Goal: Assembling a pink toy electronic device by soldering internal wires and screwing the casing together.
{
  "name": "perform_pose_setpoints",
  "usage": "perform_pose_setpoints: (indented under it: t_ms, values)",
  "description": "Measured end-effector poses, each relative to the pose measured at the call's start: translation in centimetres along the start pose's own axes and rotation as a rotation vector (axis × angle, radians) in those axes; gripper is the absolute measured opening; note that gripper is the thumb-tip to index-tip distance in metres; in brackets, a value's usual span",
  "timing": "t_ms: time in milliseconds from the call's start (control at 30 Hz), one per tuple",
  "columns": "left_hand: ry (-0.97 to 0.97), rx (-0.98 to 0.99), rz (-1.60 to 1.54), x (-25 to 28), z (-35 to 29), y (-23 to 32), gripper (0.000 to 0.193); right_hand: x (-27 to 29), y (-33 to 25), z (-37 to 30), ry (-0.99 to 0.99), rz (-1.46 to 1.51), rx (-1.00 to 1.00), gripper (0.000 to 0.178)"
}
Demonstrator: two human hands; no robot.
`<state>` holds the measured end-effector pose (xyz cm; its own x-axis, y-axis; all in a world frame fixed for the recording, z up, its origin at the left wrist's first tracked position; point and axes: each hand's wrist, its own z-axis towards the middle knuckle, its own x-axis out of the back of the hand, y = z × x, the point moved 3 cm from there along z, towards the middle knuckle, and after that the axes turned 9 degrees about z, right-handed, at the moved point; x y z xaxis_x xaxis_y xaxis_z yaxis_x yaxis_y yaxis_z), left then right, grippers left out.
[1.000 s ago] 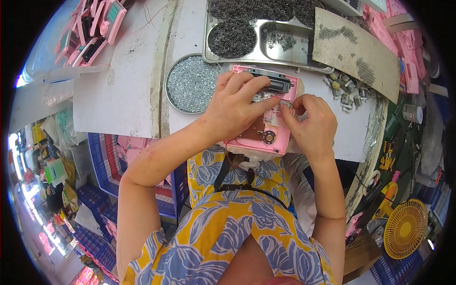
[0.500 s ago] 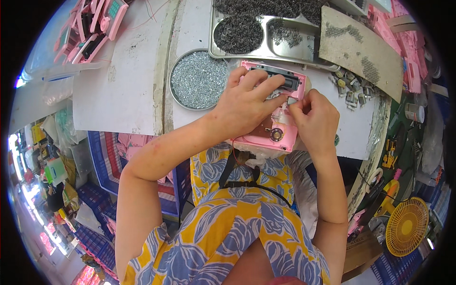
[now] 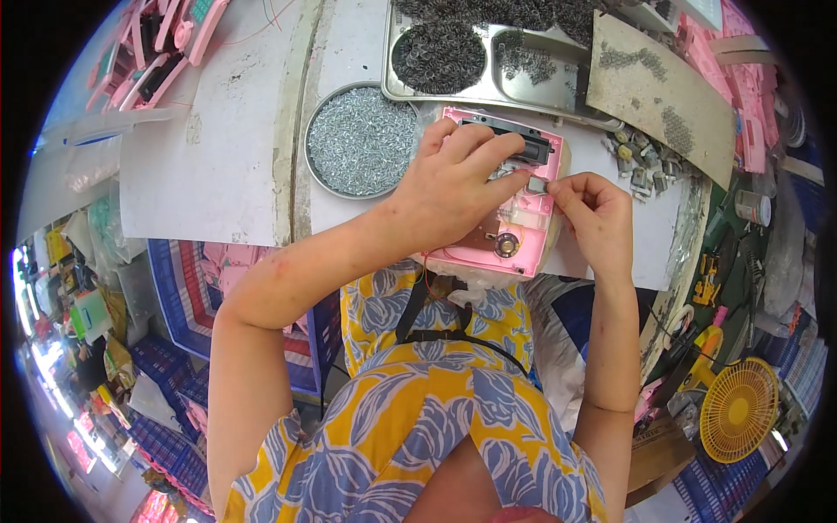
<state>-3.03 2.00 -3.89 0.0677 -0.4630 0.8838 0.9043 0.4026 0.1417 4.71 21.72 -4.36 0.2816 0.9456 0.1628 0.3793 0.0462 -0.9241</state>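
Note:
A pink plastic casing, with a black battery-holder-like part along its far side and a round disc near its front, lies open in front of me. My left hand grips it from above, fingers bent over the black part and thumb reaching toward the casing's right side. At that side, my right hand pinches a small silver boxy metal part between thumb and fingertips. The left thumb tip is close beside this part; whether it touches cannot be told. Much of the casing's left half hides under my left hand.
Left of the casing stands a round tray of small silver screws. Behind is a metal tray with dark springs. A board and a pile of small metal parts sit right. A blue crate stands below the table edge.
My right hand has shifted slightly right and turned, so the silver part between its fingertips shows more clearly. My left hand has stayed on the casing. The whole view has shifted slightly.

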Motion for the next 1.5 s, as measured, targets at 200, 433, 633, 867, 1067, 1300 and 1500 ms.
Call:
perform_pose_setpoints:
  t_ms: [200, 433, 633, 867, 1067, 1300, 1500]
  values:
    - [-0.005, -0.043, -0.054, 1.2, -0.1, -1.2, 0.036, -1.6, -1.3, -1.3, 0.153, -0.402, 0.289, 0.019]
    - [-0.044, -0.294, 0.001, 2.0, -0.3, -3.2, 0.038, -1.3, -0.6, -1.1, 0.175, -0.295, 0.275, 0.02]
    - [-0.086, -0.344, 0.073, 3.3, -0.2, -5.0, 0.043, -1.2, -0.7, -1.0, 0.153, -0.217, 0.202, 0.018]
    - [-0.149, -0.44, 0.045, 1.6, 1.3, -1.0, 0.056, 0.1, -1.3, -0.8, 0.005, -0.131, 0.225, 0.018]
    - [-0.321, -0.53, 0.138, 2.2, 1.5, -2.3, 0.067, 15.3, -7.3, 6.1, 0.349, -0.155, 0.339, 0.013]
    - [-0.542, -0.548, 0.106, 1.0, 1.4, -2.8, 0.074, 40.4, -6.4, 22.3, 0.768, -1.289, -0.058, 0.073]
    - [-0.668, -0.448, 0.039, 1.2, 0.3, -2.9, 0.074, 41.2, -5.4, 25.8, 0.441, -1.202, 0.08, 0.077]
